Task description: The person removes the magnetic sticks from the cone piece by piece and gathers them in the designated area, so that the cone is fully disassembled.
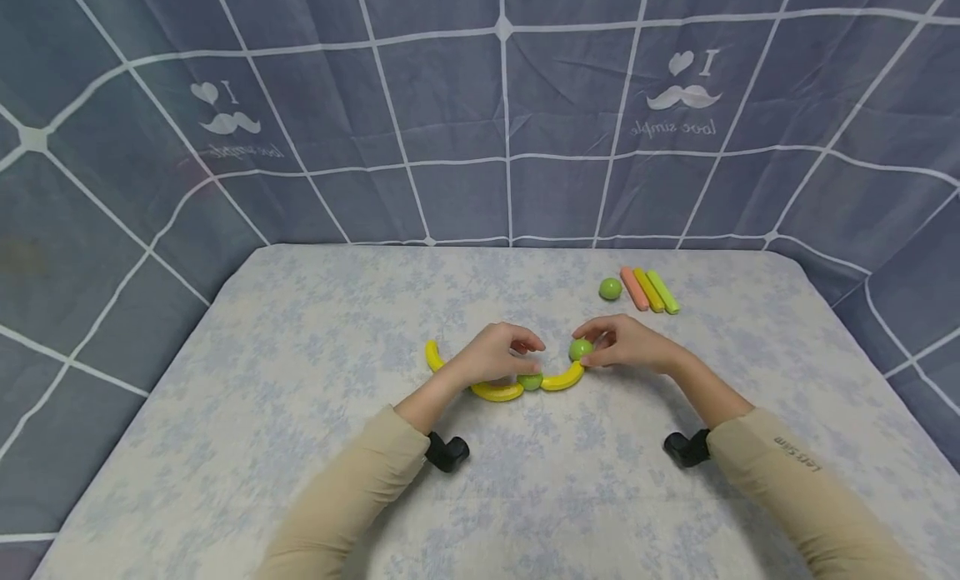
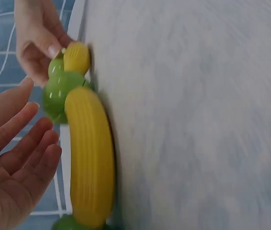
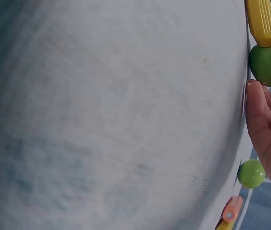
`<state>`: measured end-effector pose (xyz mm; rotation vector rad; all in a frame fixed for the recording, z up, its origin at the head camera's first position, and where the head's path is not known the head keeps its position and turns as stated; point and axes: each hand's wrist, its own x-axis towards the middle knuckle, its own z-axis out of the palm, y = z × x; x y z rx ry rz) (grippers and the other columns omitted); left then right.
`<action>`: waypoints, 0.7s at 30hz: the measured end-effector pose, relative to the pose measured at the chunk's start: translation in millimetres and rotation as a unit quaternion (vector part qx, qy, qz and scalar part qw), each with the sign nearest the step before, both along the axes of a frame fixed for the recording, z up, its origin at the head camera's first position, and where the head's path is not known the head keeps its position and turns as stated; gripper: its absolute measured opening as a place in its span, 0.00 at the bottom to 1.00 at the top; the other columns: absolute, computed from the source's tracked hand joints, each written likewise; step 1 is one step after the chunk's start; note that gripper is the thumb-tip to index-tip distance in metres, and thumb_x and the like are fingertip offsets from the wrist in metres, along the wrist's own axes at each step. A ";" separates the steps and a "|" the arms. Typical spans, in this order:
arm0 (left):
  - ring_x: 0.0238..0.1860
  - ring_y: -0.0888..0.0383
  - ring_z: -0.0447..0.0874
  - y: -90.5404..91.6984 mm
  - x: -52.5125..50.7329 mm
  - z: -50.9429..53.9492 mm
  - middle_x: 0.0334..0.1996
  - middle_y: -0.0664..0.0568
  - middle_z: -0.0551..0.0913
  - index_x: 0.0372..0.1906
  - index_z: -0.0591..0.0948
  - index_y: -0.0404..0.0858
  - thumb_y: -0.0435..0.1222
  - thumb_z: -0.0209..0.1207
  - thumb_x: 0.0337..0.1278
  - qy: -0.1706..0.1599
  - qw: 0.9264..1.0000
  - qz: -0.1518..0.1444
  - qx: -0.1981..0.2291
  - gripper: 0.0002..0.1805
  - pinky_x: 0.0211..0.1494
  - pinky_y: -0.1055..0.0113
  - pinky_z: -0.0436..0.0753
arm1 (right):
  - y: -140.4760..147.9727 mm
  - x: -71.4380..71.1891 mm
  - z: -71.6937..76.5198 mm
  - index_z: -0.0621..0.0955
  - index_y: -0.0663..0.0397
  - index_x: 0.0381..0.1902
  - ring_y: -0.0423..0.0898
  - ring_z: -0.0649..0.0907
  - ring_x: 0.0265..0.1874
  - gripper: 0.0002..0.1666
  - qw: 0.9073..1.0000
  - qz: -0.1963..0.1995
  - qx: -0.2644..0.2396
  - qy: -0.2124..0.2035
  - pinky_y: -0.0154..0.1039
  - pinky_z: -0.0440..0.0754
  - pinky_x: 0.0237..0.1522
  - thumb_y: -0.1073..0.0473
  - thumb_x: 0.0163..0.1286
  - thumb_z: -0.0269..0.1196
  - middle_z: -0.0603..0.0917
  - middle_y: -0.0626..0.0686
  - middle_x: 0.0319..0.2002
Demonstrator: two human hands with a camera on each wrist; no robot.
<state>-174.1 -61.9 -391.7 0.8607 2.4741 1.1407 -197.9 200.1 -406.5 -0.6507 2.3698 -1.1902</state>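
Yellow toy bananas [image 1: 497, 392] and round green toy fruits [image 1: 530, 382] lie end to end in a curved row on the table. My left hand [image 1: 501, 352] hovers over the row, its fingers loosely spread beside the green fruit [image 2: 61, 96] and holding nothing. The left forearm and hand partly hide the row between the leftmost banana [image 1: 432, 355] and its neighbour. My right hand [image 1: 630, 344] pinches another green toy fruit [image 1: 580, 349] at the right end of the row. That fruit meets the tip of a banana [image 3: 261, 24] in the right wrist view.
Behind the right hand sits a loose green toy fruit [image 1: 611, 289]. Beside it lie three sticks: pink [image 1: 634, 288], yellow [image 1: 649, 290] and lime green [image 1: 663, 292]. A patterned cloth covers the table [image 1: 300, 355]. Blue-grey curtains [image 1: 450, 105] hang behind and at both sides.
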 end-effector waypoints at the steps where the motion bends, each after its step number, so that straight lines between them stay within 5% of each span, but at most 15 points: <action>1: 0.50 0.52 0.78 4.0 0.2 -1.6 0.48 0.46 0.81 0.50 0.81 0.33 0.34 0.64 0.54 -0.001 1.000 -0.008 0.004 0.18 0.53 0.65 0.75 | -0.1 0.1 -0.5 0.75 0.65 0.56 0.48 0.80 0.36 0.29 1.000 0.001 -0.005 -0.005 0.40 0.79 0.37 0.57 0.59 0.67 0.77 0.59 0.45; 5: 0.48 0.54 0.78 16.1 0.3 -7.8 0.46 0.46 0.82 0.49 0.81 0.33 0.33 0.66 0.51 -0.005 0.999 -0.028 0.017 0.18 0.52 0.67 0.75 | 0.0 -0.8 -2.6 0.74 0.65 0.57 0.49 0.81 0.36 0.29 1.000 0.003 -0.017 -0.009 0.40 0.80 0.37 0.59 0.59 0.67 0.77 0.60 0.45; 21: 0.35 0.64 0.78 29.6 -2.3 -19.1 0.37 0.50 0.84 0.44 0.84 0.34 0.31 0.69 0.45 -0.051 0.998 -0.018 0.011 0.16 0.41 0.75 0.77 | -4.6 -3.0 -2.2 0.76 0.65 0.54 0.50 0.78 0.36 0.27 1.000 0.006 -0.015 0.004 0.41 0.79 0.37 0.60 0.58 0.68 0.78 0.59 0.45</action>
